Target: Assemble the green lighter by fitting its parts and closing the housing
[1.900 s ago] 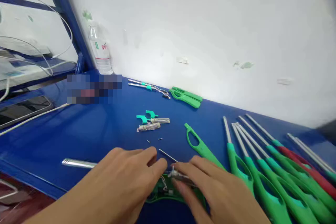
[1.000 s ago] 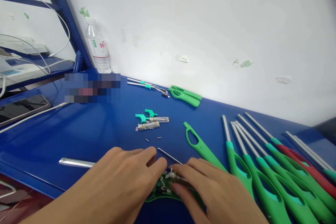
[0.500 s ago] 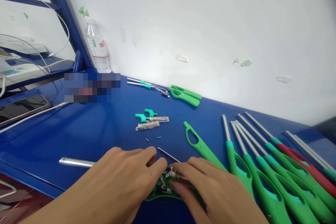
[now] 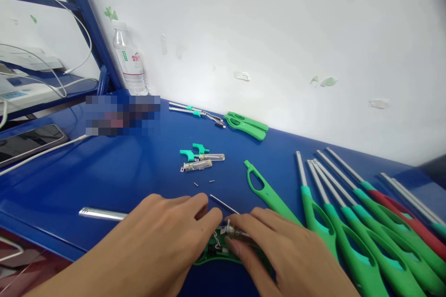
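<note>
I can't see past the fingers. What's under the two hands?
Under the left hand and right hand lies an open green lighter shell with wires and a clear tube. The rest is covered.

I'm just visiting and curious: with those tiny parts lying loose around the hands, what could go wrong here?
The two tiny pins lie loose just beyond the left hand; a sweep might flick them away. The thin rod lies right at the fingertips and could roll. The right hand presses a small clear part into the open green shell; a slip might bend its fine wires.
</note>
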The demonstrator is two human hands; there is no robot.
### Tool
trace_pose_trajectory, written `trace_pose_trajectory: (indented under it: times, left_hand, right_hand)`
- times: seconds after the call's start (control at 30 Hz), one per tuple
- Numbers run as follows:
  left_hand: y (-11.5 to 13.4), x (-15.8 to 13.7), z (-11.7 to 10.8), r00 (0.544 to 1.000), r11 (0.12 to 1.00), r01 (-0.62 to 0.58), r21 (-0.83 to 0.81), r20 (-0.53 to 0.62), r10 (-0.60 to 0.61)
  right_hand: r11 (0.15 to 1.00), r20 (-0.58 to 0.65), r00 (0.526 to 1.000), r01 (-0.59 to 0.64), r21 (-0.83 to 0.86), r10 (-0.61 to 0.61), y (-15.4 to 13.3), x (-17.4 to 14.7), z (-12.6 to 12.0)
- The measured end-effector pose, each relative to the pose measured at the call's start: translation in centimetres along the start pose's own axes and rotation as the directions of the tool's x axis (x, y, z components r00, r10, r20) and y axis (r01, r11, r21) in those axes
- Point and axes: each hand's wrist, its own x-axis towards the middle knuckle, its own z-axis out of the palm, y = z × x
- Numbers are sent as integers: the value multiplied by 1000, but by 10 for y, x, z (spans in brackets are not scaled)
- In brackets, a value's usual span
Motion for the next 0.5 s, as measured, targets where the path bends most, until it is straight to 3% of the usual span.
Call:
trace_pose_trajectory:
  times: [0.1,0.3,0.5]
  left_hand:
    - [0,-5,10,995,1000,15,-21,-100,-17]
    - [1,-10,13,994,1000,7,-7,-113,-8]
    - [2,-5,5,999,1000,-1,31,-43,2]
  right_hand:
    - [996,63,997,39,79,-44,8,-15,-1]
    - [989,93,993,65,134,-77,15,-24,-2]
    - [989,92,993,56,139,-70,12,-23,-1]
